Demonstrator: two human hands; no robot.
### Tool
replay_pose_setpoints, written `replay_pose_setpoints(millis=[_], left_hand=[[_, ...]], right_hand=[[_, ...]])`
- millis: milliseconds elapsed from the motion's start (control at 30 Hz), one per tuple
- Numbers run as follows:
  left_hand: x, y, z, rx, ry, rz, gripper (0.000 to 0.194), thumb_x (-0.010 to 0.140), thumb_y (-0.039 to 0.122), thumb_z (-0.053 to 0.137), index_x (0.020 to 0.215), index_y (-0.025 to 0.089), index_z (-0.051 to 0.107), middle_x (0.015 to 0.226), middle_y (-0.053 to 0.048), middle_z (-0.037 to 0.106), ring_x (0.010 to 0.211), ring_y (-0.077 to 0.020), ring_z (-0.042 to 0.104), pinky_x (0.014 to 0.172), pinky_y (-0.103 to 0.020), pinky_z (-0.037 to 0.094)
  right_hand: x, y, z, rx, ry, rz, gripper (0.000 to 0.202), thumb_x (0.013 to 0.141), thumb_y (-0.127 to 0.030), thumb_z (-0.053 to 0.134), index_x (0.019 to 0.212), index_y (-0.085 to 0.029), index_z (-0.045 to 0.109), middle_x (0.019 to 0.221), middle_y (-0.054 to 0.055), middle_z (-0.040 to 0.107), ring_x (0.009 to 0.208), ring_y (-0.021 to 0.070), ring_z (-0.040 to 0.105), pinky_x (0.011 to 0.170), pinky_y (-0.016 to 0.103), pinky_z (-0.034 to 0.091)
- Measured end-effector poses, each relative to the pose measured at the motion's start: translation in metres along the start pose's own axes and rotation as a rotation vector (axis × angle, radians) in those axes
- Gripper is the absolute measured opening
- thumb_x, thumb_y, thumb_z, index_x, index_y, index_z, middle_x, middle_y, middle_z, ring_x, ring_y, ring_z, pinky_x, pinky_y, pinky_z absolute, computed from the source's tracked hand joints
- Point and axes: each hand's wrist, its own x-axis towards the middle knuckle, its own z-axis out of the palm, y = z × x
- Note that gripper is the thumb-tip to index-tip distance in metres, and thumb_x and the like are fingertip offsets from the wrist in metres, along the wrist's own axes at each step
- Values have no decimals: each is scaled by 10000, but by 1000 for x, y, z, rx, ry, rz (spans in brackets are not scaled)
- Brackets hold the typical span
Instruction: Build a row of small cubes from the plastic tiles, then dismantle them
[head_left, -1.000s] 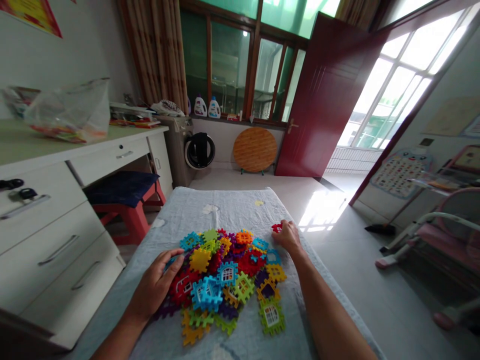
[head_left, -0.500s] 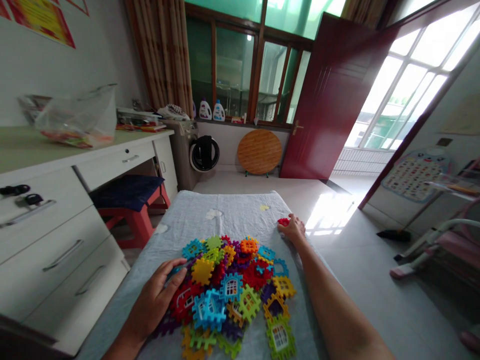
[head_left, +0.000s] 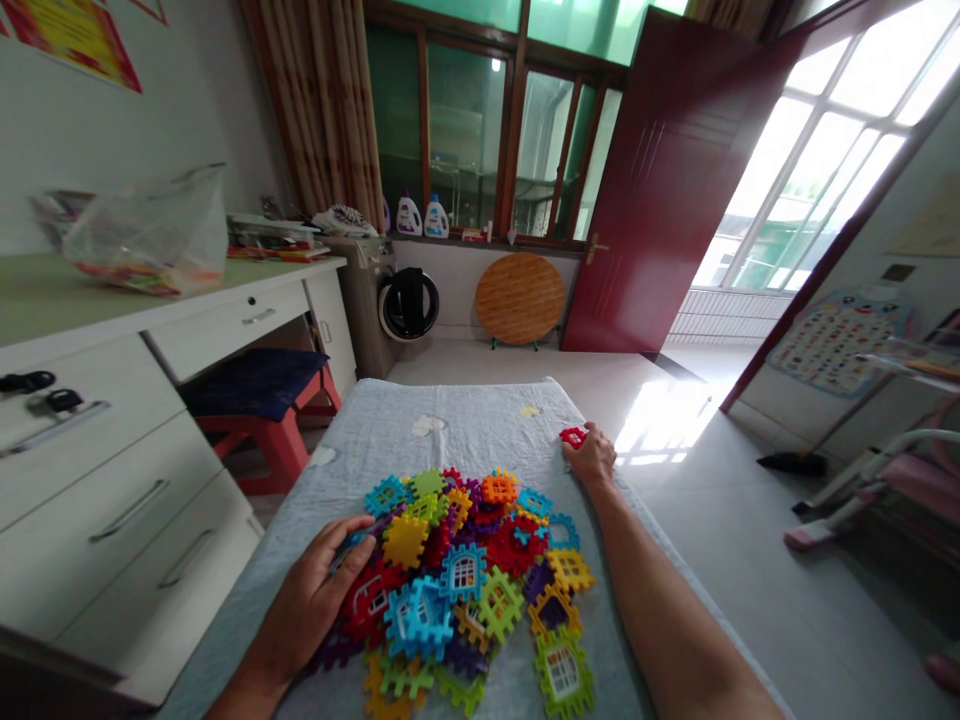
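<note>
At the far right part of the cloth, my right hand (head_left: 592,457) grips a red toothed building block (head_left: 573,437) with a window lattice. My left hand (head_left: 319,585) rests against the left side of a heap of building blocks, its thumb and fingers apart, with a bit of blue block showing between them. Beside its fingertips lies a yellow square block (head_left: 406,541). Blue window blocks (head_left: 463,573), a lime green lattice block (head_left: 499,606) and red blocks (head_left: 517,543) are piled around it. A green block with a white window (head_left: 564,673) lies at the near right.
A pale blue cloth (head_left: 480,415) covers the table. To the left are a white desk with drawers (head_left: 142,500) and a red stool with a dark cushion (head_left: 255,385). Beyond stand a washing machine (head_left: 367,300), a round wooden board (head_left: 520,298) and a dark red door (head_left: 637,200).
My right hand and the red block have shifted slightly to the right, and the block's window lattice now shows more. My left hand stays where it was on the heap.
</note>
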Motion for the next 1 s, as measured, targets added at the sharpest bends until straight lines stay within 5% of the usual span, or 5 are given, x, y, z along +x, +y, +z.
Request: replay_pose_setpoints(millis=[833, 1000], left_hand=[[-1, 6, -2, -4, 7, 24, 455, 812, 588, 491, 1055, 241, 659, 1153, -51, 660, 1134, -264, 589, 1025, -415, 451], [-1, 7, -2, -27, -16, 19, 453, 827, 575, 481, 1075, 228, 635, 1193, -72, 627, 1176, -266, 549, 1075, -451, 387]], right_hand=[[-5, -2, -3, -63, -37, 4, 533, 814, -476, 542, 1256, -178, 527, 1141, 138, 613, 1111, 307, 523, 916, 407, 351], [-10, -7, -9, -11, 68, -46, 492, 825, -452, 531, 1237, -184, 549, 1206, 115, 580, 1140, 299, 473, 933, 395, 342]])
